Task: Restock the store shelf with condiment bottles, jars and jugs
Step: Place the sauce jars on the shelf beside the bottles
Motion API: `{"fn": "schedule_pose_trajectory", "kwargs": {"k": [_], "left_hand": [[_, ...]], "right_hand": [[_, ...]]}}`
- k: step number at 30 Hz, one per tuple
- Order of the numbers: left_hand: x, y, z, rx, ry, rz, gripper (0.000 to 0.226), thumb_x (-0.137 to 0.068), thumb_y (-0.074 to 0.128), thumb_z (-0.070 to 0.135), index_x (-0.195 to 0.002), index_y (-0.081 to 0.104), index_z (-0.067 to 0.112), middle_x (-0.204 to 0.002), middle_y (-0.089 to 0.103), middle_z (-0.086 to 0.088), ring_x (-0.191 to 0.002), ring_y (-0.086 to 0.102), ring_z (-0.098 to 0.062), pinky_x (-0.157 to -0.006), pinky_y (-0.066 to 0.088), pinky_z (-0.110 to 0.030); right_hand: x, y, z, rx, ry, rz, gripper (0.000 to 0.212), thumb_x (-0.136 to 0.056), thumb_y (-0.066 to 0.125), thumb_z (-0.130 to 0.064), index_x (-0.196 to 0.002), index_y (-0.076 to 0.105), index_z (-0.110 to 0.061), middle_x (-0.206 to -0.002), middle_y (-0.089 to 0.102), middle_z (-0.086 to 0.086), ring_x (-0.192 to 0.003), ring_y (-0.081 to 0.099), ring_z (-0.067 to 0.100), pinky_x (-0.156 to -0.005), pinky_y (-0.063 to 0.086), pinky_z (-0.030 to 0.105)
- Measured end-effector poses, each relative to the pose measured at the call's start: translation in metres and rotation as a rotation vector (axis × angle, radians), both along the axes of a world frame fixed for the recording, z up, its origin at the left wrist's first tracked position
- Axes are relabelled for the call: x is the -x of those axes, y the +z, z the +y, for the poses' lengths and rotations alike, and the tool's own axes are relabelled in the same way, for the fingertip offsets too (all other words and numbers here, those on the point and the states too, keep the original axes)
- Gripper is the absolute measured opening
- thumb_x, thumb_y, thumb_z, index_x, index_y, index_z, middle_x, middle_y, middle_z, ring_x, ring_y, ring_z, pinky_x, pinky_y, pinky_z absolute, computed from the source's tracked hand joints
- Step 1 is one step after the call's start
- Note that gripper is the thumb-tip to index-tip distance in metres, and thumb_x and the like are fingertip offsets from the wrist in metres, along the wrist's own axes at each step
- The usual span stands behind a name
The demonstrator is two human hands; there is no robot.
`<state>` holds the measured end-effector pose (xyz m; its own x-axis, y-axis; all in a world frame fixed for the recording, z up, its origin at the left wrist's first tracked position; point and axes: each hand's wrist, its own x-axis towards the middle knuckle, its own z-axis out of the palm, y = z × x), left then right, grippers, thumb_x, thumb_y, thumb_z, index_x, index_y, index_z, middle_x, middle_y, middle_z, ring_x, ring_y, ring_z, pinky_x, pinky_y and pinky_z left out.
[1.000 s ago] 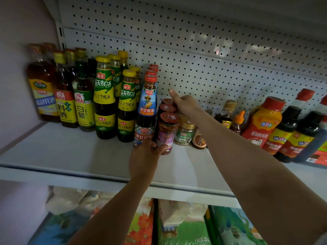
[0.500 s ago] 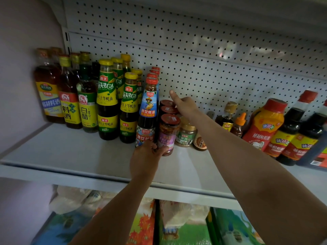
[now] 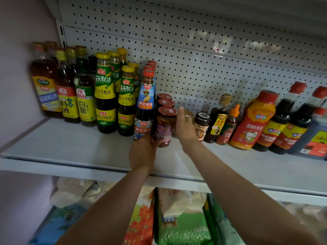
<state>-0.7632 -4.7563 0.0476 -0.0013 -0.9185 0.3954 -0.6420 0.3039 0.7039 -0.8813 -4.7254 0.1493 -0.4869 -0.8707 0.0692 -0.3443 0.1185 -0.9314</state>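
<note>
Head view: our left hand [image 3: 144, 152] grips the front jar [image 3: 165, 126] at frame centre; right hand [image 3: 184, 126], fingers straight, steadies beside it. The shelf [image 3: 70, 144] looks mostly stocked, centre-right gaps remaining.

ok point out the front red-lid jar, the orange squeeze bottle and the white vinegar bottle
front red-lid jar [image 3: 163, 129], head view, on its label
orange squeeze bottle [image 3: 251, 124], head view, on its front label
white vinegar bottle [image 3: 85, 105], head view, on its yellow label

I am facing a pale shelf [image 3: 70, 147] crossing the middle of the frame, with tall sauce bottles [image 3: 104, 92] standing at upper left, red-lidded jars [image 3: 165, 124] sitting mid-frame, and an orange bottle [image 3: 253, 121] standing at right.
</note>
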Motion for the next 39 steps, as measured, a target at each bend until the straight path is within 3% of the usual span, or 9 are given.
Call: {"fn": "schedule_pose_trajectory", "kwargs": {"k": [8,16,22,25,29,30,35,39], "left_hand": [[-0.001,-0.006,-0.004,0.023,-0.004,0.013,0.04,-0.097,0.053,0.049,-0.121,0.065,0.02,-0.116,0.069,-0.007,-0.103,0.064,-0.031,-0.074,0.038,-0.028],[-0.001,-0.008,-0.007,-0.001,0.003,-0.031,0.039,-0.099,0.051,0.048,-0.114,0.065,0.015,-0.11,0.069,-0.009,-0.098,0.064,-0.031,-0.072,0.038,-0.03],[-0.007,0.002,0.005,-0.061,-0.089,0.066,0.038,-0.095,0.057,0.049,-0.103,0.064,0.012,-0.097,0.067,-0.006,-0.091,0.062,-0.029,-0.07,0.037,-0.032],[-0.013,0.006,0.026,-0.064,-0.119,0.243,0.034,-0.088,0.072,0.035,-0.109,0.062,0.01,-0.102,0.067,-0.006,-0.089,0.061,-0.023,-0.071,0.037,-0.028],[-0.014,0.003,0.073,-0.041,-0.066,0.325,0.044,-0.079,0.082,0.025,-0.114,0.059,0.011,-0.114,0.056,-0.011,-0.087,0.056,-0.021,-0.076,0.041,-0.029],[-0.014,0.003,0.085,-0.051,-0.044,0.333,0.045,-0.08,0.081,0.025,-0.116,0.058,0.012,-0.116,0.054,-0.01,-0.087,0.055,-0.019,-0.077,0.042,-0.029],[-0.009,-0.012,0.144,-0.038,-0.005,0.354,0.047,-0.079,0.082,0.023,-0.118,0.058,0.014,-0.118,0.05,-0.009,-0.092,0.059,-0.023,-0.083,0.052,-0.037],[0.004,-0.035,0.198,-0.123,0.001,0.373,0.046,-0.076,0.083,0.022,-0.116,0.061,0.017,-0.116,0.05,-0.008,-0.098,0.058,-0.023,-0.086,0.05,-0.035]], "right_hand": [[-0.021,-0.013,0.01,0.028,-0.024,0.012,0.066,-0.103,0.022,-0.06,-0.141,0.054,-0.016,-0.141,0.055,0.016,-0.131,0.049,0.035,-0.112,0.037,0.049],[-0.014,-0.021,0.008,-0.005,0.005,-0.064,0.067,-0.098,0.026,-0.068,-0.139,0.055,-0.023,-0.137,0.059,0.01,-0.124,0.056,0.028,-0.11,0.041,0.049],[0.004,-0.038,0.044,-0.048,-0.036,-0.076,0.055,-0.1,0.043,-0.055,-0.144,0.048,-0.023,-0.143,0.055,0.006,-0.128,0.053,0.026,-0.11,0.042,0.048],[0.022,-0.043,0.075,-0.096,-0.046,0.045,0.049,-0.092,0.066,-0.044,-0.135,0.056,-0.025,-0.128,0.063,0.001,-0.116,0.06,0.021,-0.102,0.048,0.039],[0.041,-0.05,0.115,-0.105,-0.002,0.102,0.052,-0.084,0.078,-0.033,-0.131,0.057,-0.027,-0.125,0.059,0.001,-0.103,0.059,0.016,-0.068,0.048,0.02],[0.043,-0.052,0.124,-0.107,0.009,0.123,0.053,-0.083,0.079,-0.033,-0.131,0.057,-0.028,-0.126,0.059,0.001,-0.104,0.058,0.016,-0.068,0.048,0.02],[0.05,-0.061,0.167,-0.109,0.105,0.297,0.058,-0.083,0.079,-0.035,-0.135,0.053,-0.028,-0.129,0.059,0.004,-0.12,0.056,0.021,-0.097,0.049,0.037],[0.064,-0.075,0.212,-0.131,0.168,0.399,0.059,-0.083,0.078,-0.033,-0.136,0.053,-0.03,-0.131,0.058,0.003,-0.117,0.058,0.022,-0.092,0.052,0.04]]}}
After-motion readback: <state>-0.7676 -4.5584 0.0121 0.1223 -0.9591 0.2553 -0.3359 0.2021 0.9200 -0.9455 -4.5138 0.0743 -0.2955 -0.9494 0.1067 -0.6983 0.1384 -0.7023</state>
